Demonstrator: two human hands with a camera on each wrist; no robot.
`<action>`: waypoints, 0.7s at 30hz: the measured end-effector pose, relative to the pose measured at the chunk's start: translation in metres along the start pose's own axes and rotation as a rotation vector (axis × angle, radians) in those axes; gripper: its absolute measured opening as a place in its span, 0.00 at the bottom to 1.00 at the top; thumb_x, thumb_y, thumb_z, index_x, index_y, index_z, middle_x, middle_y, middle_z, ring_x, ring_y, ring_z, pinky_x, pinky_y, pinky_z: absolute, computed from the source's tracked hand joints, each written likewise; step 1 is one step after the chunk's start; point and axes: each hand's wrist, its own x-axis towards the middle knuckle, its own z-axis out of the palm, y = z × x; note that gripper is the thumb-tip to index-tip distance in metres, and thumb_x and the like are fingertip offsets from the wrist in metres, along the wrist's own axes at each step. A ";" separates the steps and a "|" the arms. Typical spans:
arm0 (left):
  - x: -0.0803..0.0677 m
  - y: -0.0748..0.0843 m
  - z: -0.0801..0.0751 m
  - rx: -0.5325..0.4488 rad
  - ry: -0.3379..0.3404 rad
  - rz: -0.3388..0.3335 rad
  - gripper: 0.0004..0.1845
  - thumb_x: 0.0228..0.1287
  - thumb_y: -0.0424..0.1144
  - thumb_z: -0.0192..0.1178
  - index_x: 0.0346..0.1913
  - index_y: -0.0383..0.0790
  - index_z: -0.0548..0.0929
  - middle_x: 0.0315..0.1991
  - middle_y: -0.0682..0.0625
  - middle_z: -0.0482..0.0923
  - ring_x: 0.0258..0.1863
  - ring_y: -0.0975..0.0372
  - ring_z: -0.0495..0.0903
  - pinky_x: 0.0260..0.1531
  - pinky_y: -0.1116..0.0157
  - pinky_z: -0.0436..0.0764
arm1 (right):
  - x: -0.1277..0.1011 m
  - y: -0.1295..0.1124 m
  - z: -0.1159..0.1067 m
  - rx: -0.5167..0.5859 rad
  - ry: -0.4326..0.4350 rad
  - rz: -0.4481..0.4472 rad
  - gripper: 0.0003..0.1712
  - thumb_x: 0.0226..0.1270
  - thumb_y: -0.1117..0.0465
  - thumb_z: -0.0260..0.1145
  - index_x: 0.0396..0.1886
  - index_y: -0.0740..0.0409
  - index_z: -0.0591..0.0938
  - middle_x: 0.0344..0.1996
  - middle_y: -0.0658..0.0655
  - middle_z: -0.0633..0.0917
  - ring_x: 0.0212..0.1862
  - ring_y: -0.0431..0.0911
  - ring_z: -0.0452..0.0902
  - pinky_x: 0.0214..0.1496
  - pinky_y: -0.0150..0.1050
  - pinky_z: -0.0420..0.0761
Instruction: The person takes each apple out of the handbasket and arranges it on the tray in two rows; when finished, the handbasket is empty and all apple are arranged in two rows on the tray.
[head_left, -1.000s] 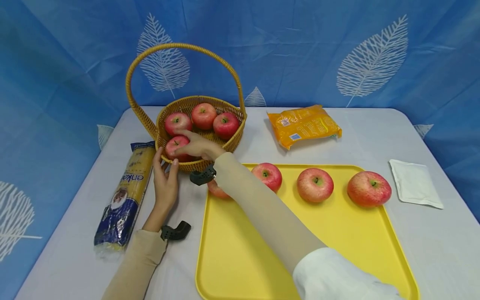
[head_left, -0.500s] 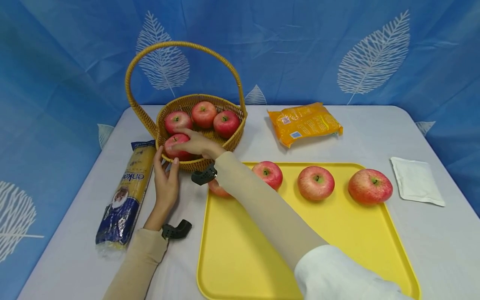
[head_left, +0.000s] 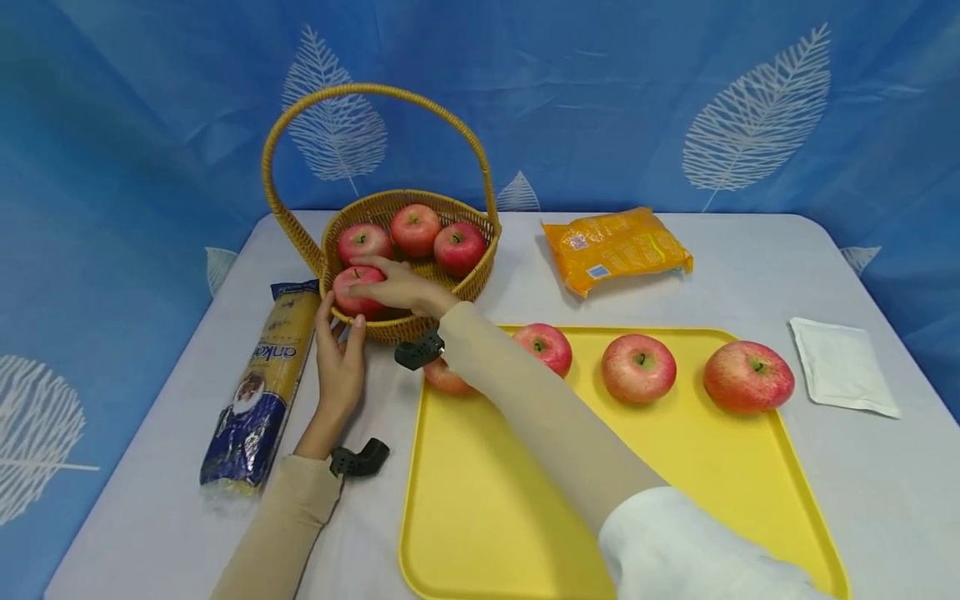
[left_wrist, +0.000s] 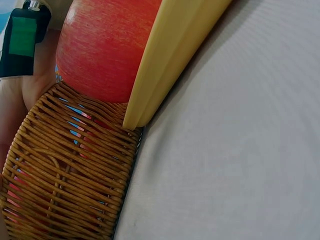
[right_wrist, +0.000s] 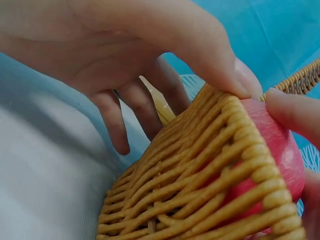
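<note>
Apple in hand at the basket's near rim, and the basket is what might let me down.

The wicker basket is the biggest worry: it is light, tall-handled, and steadied only by my left hand, whose straight fingers press its outer wall; if I pull the apple sideways, I judge the basket could tip or slide towards the yellow tray. Next, the three other apples at the back could roll forward if it tilts. Then the apple itself, inside against the near wall: my right hand curls over its top, fingertips at the rim, so the grip looks shallow and it could slip back in. Smallest, my sleeve lies across the tray apple and could nudge it.
</note>
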 end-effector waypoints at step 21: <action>0.001 -0.005 0.001 0.021 0.006 -0.016 0.30 0.69 0.37 0.44 0.70 0.38 0.48 0.70 0.41 0.45 0.65 0.45 0.57 0.60 0.48 0.63 | -0.005 0.001 -0.003 -0.013 0.082 -0.139 0.36 0.64 0.45 0.54 0.70 0.38 0.54 0.71 0.53 0.50 0.72 0.57 0.31 0.67 0.56 0.57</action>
